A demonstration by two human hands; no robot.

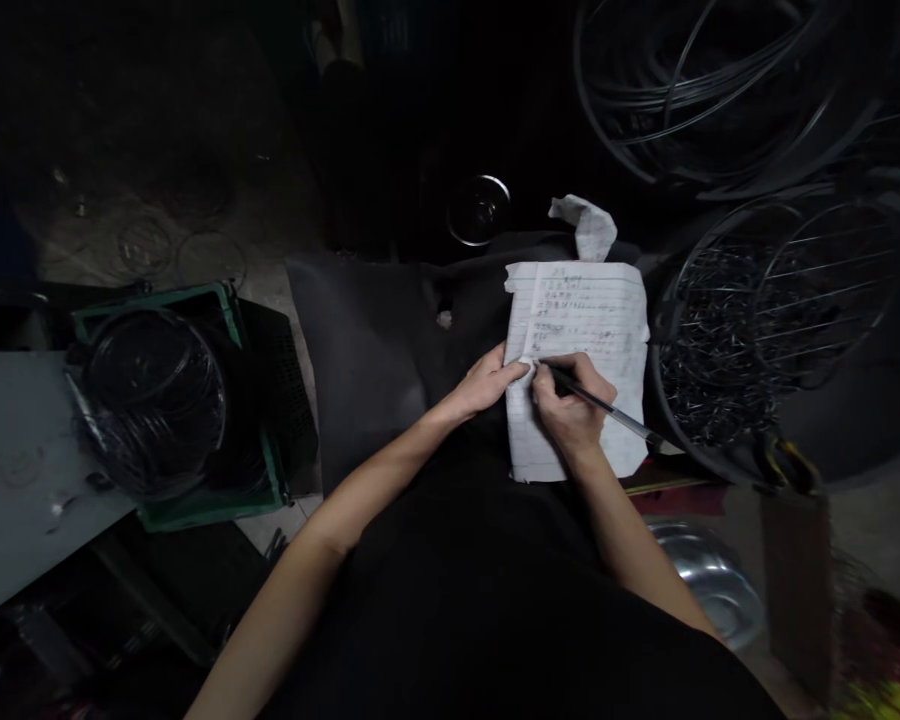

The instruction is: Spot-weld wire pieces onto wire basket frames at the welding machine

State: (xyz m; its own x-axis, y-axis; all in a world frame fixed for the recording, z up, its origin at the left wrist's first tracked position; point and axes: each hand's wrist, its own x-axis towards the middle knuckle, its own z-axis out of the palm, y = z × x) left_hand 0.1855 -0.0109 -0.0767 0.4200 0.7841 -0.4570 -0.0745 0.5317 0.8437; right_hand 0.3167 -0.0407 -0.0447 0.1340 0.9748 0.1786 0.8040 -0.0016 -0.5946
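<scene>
A sheet of lined paper [589, 330] with handwriting on its upper part lies over my lap, its edges uneven. My left hand [493, 378] grips the sheet's left edge, thumb on top and the other fingers hidden beneath. In my right hand [579, 400] is a dark pen [619, 412], held in a writing grip with its tip low on the written lines. The pen's back end points to the lower right. Just past the sheet's top edge sits a crumpled piece of paper [591, 228].
To the right, a round tub [667, 400] holds many small metal pieces and a wire rack. Coiled wire [682, 95] fills a container at the upper right. A green crate [274, 470] with coiled wire stands left, beside a pale tabletop [22, 470]. A metal basin [712, 580] is lower right.
</scene>
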